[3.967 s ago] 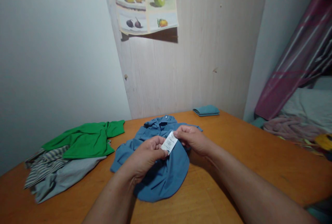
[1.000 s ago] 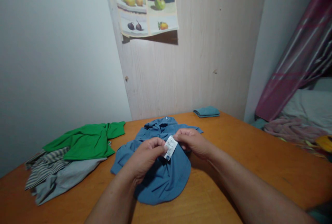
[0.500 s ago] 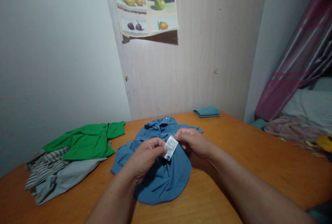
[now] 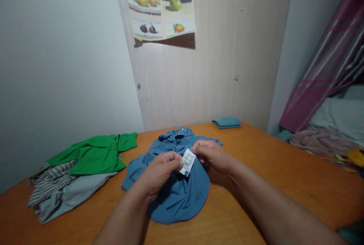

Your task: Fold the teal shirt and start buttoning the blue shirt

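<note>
A blue shirt (image 4: 182, 203) lies crumpled on the table, its collar toward the wall. Above its fabric, a white care label (image 4: 187, 162) with small print and a dark round mark at its lower end is stretched between my hands. My left hand (image 4: 165, 171) pinches the label's left edge between thumb and fingers. At the label's upper right corner, my right hand (image 4: 211, 155) is closed in a pinch. The print is too small to read.
Left of the shirt, a green garment (image 4: 98, 154) lies over a striped one (image 4: 52, 184) and a grey one (image 4: 74, 195). A folded teal cloth (image 4: 226, 122) sits at the table's (image 4: 284, 184) back edge. Fruit pictures (image 4: 162, 12) hang on the wall; a pink curtain (image 4: 311, 67) hangs right.
The label has tilted slightly and its lower end has shifted a little to the right. Both hands stay nearly in place, still pinching it.
</note>
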Action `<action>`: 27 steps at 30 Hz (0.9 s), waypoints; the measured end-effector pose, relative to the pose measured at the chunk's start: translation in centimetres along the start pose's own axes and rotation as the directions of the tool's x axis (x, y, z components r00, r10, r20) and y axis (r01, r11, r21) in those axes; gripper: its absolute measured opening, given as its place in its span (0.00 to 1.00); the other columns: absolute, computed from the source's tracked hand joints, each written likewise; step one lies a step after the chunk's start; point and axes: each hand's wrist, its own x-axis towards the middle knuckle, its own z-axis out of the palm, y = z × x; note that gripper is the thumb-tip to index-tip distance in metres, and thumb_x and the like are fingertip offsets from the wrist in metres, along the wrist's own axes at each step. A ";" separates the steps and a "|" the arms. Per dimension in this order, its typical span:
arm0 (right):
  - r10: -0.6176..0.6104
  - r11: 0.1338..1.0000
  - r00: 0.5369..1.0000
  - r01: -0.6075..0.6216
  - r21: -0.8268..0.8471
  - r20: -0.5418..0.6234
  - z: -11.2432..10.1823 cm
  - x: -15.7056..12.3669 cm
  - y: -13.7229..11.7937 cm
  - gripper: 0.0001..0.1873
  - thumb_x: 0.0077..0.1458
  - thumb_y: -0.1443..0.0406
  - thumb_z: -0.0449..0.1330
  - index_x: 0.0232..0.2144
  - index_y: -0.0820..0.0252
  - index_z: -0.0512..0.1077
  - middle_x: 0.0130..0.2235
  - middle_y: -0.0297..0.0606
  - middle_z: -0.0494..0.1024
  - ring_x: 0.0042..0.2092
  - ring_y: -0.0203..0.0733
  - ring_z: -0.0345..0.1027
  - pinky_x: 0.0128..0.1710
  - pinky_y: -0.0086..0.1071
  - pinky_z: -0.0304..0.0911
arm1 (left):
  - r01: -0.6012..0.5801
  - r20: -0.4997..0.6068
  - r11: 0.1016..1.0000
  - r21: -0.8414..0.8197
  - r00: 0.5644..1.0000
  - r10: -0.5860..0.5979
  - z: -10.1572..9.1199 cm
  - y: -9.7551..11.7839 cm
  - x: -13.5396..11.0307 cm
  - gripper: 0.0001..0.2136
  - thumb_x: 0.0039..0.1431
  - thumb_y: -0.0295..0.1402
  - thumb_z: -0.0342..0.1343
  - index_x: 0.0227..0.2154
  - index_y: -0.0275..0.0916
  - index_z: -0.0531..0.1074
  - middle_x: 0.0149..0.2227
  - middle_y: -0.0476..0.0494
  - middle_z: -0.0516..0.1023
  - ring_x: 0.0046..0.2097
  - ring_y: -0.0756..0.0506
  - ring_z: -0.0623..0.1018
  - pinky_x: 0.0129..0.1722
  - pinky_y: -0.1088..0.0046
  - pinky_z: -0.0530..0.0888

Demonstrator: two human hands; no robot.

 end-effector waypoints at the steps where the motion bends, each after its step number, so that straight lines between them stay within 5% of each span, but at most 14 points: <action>1: 0.000 1.000 1.000 0.000 0.001 -0.002 0.0 0.0 -0.1 0.14 0.50 0.57 0.62 0.22 0.58 0.66 0.18 0.26 0.63 0.20 0.30 0.49 0.21 0.28 0.42 | 0.000 0.001 1.000 0.000 1.000 0.000 0.0 0.0 0.0 0.02 0.50 0.30 0.57 0.27 0.38 0.74 0.27 0.49 0.73 0.28 0.50 0.68 0.30 0.75 0.61; 22: -0.031 0.999 1.000 0.031 -0.036 0.003 -0.4 0.0 -0.2 0.17 0.51 0.54 0.62 0.21 0.58 0.65 0.18 0.27 0.62 0.21 0.31 0.50 0.21 0.28 0.43 | -0.015 0.007 0.998 0.061 1.000 0.015 -0.3 0.1 0.1 0.05 0.52 0.34 0.57 0.26 0.38 0.75 0.26 0.47 0.74 0.28 0.49 0.68 0.30 0.74 0.63; 25: 0.040 0.998 0.981 -0.029 -0.060 0.188 -1.3 -0.4 -0.5 0.16 0.50 0.54 0.64 0.23 0.59 0.69 0.18 0.27 0.64 0.20 0.30 0.51 0.21 0.27 0.43 | -0.024 -0.165 0.998 0.064 0.986 0.034 -1.2 0.0 0.5 0.09 0.52 0.39 0.56 0.27 0.38 0.74 0.28 0.45 0.76 0.28 0.49 0.70 0.29 0.74 0.64; 27: 0.109 0.994 0.915 -0.089 -0.067 0.389 -2.0 -0.9 -0.9 0.17 0.49 0.53 0.66 0.24 0.61 0.71 0.21 0.29 0.69 0.20 0.29 0.51 0.21 0.27 0.43 | -0.023 -0.335 0.996 0.085 0.941 0.050 -2.2 -0.4 0.9 0.11 0.51 0.41 0.57 0.27 0.38 0.74 0.28 0.45 0.77 0.28 0.49 0.71 0.29 0.73 0.64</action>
